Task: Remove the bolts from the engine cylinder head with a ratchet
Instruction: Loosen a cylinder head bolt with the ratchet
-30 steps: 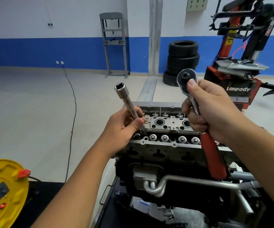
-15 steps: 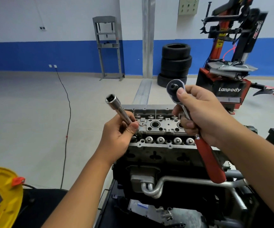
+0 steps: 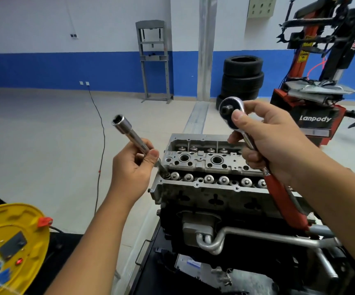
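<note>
Long socket (image 3: 129, 135) pinched in left hand (image 3: 130, 169), lower tip held at head (image 3: 204, 167) corner. Ratchet (image 3: 257, 167) gripped by right hand (image 3: 272, 141), thumb laid on its round end.

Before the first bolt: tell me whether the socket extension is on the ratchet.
Off. The left hand holds the socket extension; the right hand holds the ratchet, drive square bare.

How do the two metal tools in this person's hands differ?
The socket bar in the left hand is a plain, straight silver tube with a hollow end; the ratchet in the right hand has a round head and a red grip. The bar looks shorter and slimmer. Both are held above the engine, unjoined.
</note>
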A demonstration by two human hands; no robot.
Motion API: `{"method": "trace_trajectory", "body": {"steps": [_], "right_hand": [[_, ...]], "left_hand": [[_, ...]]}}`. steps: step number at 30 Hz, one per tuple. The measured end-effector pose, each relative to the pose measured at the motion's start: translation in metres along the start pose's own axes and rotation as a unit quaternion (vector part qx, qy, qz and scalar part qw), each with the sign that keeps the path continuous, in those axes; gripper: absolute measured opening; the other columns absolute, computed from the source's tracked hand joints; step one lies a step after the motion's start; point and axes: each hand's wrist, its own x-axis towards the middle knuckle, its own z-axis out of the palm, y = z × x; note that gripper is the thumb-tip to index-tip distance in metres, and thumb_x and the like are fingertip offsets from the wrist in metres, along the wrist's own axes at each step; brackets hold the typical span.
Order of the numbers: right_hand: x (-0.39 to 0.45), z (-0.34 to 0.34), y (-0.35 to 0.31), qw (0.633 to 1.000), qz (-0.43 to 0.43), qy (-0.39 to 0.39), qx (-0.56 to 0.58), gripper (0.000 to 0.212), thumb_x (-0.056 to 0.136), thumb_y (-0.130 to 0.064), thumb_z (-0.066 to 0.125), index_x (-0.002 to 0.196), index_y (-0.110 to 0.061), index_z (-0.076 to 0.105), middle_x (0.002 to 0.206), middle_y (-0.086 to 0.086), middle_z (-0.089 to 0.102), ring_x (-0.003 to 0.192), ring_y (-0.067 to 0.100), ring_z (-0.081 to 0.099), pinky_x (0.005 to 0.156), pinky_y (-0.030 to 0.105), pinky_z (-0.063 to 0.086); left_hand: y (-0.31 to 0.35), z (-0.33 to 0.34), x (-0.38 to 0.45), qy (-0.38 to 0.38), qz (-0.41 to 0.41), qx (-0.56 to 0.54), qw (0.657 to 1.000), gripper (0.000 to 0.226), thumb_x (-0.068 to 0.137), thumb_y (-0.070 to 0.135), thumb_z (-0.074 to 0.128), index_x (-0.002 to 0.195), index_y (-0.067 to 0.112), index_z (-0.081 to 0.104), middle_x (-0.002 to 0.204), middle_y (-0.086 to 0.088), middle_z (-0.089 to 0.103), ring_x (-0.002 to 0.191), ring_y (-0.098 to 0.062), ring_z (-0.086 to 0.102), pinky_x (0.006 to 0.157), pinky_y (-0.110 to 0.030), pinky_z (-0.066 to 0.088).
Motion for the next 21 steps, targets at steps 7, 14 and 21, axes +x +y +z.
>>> {"method": "trace_trajectory", "body": {"steps": [7, 14, 21], "right_hand": [[0.002, 0.018, 0.003, 1.0, 0.018, 0.002, -0.011, 0.009, 0.094, -0.03, 0.076, 0.101, -0.033, 0.07, 0.081, 0.014, 0.076, 0.043, 0.016, 0.043, 0.042, 0.022, 0.033], [0.005, 0.031, -0.011, 0.997, -0.012, -0.009, -0.077, 0.013, 0.094, -0.023, 0.076, 0.103, -0.027, 0.067, 0.089, 0.013, 0.078, 0.045, 0.014, 0.049, 0.043, 0.023, 0.038], [0.011, 0.05, -0.035, 0.99, -0.069, -0.055, -0.111, 0.018, 0.09, -0.022, 0.081, 0.099, -0.029, 0.068, 0.083, 0.017, 0.07, 0.052, 0.018, 0.051, 0.044, 0.026, 0.042]], "left_hand": [[0.008, 0.006, 0.002, -0.046, -0.016, 0.025, 0.998, 0.017, 0.1, 0.023, 0.07, 0.09, 0.035, 0.063, 0.077, 0.014, 0.068, 0.07, -0.025, 0.066, 0.073, -0.053, 0.06], [0.012, -0.017, 0.015, -0.137, -0.083, 0.025, 0.987, 0.019, 0.103, 0.008, 0.062, 0.094, 0.025, 0.065, 0.095, 0.008, 0.078, 0.095, -0.004, 0.075, 0.094, -0.043, 0.06], [0.013, -0.006, 0.01, -0.042, -0.089, 0.075, 0.992, 0.02, 0.096, 0.023, 0.074, 0.084, 0.037, 0.065, 0.087, 0.01, 0.073, 0.082, -0.014, 0.072, 0.084, -0.046, 0.061]]}}
